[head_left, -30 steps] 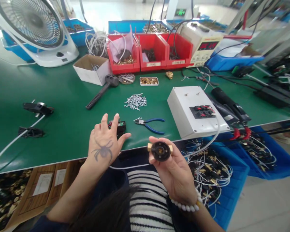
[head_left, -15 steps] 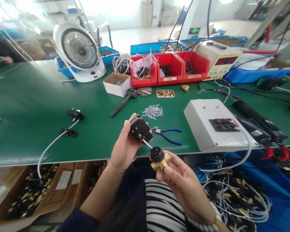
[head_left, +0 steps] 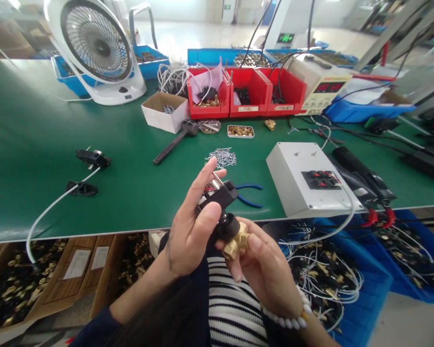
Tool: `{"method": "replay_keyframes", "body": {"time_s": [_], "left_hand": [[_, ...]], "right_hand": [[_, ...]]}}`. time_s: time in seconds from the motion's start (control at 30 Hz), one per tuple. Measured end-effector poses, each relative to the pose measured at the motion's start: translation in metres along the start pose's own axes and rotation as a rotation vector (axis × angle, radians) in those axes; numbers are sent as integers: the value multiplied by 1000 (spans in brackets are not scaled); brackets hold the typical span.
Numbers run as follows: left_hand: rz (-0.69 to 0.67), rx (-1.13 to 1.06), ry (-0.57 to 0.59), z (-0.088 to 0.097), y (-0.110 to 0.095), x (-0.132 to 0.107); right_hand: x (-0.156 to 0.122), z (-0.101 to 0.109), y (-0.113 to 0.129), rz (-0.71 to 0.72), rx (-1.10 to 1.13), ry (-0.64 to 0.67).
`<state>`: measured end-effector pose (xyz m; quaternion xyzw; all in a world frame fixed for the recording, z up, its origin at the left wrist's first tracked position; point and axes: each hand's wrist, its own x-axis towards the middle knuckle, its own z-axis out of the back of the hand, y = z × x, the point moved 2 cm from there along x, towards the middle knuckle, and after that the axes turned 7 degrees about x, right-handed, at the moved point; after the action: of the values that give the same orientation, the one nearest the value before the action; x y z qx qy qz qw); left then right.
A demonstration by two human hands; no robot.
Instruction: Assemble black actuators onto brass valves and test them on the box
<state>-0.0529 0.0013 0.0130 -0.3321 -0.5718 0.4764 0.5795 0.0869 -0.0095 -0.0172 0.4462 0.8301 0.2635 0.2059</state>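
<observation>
My left hand (head_left: pixel 190 226) is closed around a black motor housing (head_left: pixel 222 195), whose top shows a metal motor and rod. Below the housing, and apparently meeting it, is the black collar of a brass valve body (head_left: pixel 231 248). The fingers of my right hand (head_left: pixel 264 260) grip that brass body from the right. Part of the joint between housing and collar is hidden by my left thumb. Just behind the housing lie blue-handled pliers (head_left: pixel 251 202), their jaws covered by it. A pile of small metal clips (head_left: pixel 222 156) rests beyond my left fingertips.
To the right stands a grey box (head_left: pixel 292 193) with a white cable. A black mallet (head_left: pixel 175 142), a white carton (head_left: pixel 164 118), red bins (head_left: pixel 249 96) and a fan (head_left: pixel 101 53) are farther back. Another motor housing (head_left: pixel 93 158) lies at left. Blue crates (head_left: pixel 378 282) hold wired parts below the edge.
My left hand has turned over and brought the black housing down onto the valve's collar. The white stem between them is no longer visible. The camera view has shifted slightly.
</observation>
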Motion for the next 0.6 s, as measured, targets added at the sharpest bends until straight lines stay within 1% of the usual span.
{"method": "replay_keyframes", "body": {"time_s": [0.07, 0.17, 0.23, 0.3, 0.37, 0.43, 0.5, 0.6], "left_hand": [[-23, 76, -2, 2, -5, 0], [6, 176, -60, 4, -13, -2], [33, 184, -75, 4, -16, -3], [35, 192, -56, 1, -17, -4], [26, 222, -30, -1, -17, -4], [21, 247, -27, -3, -17, -4], [23, 263, -27, -5, -16, -5], [25, 299, 19, -6, -13, -5]], "right_hand": [[-1, -2, 1, 34, -50, -31], [-2, -4, 2, 90, -126, -87], [-2, -5, 1, 54, -83, -78], [-1, -5, -1, -11, 5, -55], [-1, -5, -3, -32, 60, -42], [-2, -3, -3, 32, 23, -61], [-4, -2, -4, 116, -66, -92], [-4, 0, -7, 153, -155, -111]]}}
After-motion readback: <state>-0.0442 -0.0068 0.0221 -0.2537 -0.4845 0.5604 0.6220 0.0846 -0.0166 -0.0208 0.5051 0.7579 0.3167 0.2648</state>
